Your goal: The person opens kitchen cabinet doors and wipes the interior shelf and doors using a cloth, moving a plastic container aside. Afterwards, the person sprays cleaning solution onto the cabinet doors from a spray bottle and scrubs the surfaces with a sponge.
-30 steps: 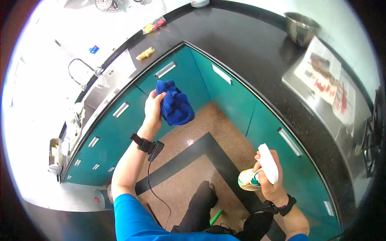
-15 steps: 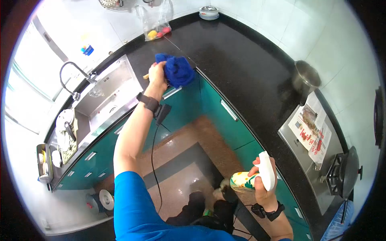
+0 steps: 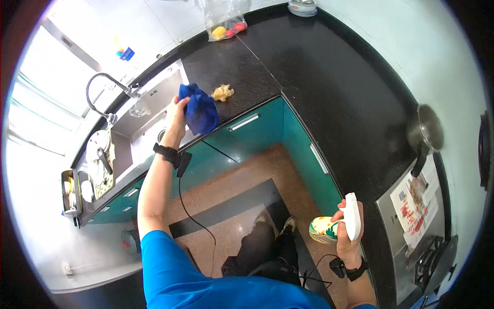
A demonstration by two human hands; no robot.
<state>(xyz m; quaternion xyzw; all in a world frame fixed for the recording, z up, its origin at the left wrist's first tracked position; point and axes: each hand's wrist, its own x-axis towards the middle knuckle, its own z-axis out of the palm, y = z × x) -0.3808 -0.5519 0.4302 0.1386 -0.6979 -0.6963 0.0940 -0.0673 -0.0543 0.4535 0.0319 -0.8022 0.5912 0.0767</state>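
A bunched blue cloth (image 3: 200,110) hangs from my left hand (image 3: 177,116), whose fingers are closed on its left side near the sink's right edge. Just right of the cloth, a crumpled yellowish lump (image 3: 223,93) lies on the black counter (image 3: 267,56); I cannot make out what it is. My right hand (image 3: 351,232) grips a spray bottle (image 3: 324,230) by its white trigger head. The bottle's patterned yellow and green body points left, over the floor beside the counter's edge.
The steel sink (image 3: 149,126) with its faucet (image 3: 110,87) is at left. A clear bag (image 3: 226,23) of colourful items and stacked dishes (image 3: 302,7) stand at the back. At right are a pot (image 3: 427,129), newspaper (image 3: 416,206) and a stove (image 3: 401,257). A cable hangs from my left wrist.
My left hand has carried the blue cloth left toward the sink, and the yellowish lump now shows on the counter. The right hand still holds the spray bottle. The view has shifted.
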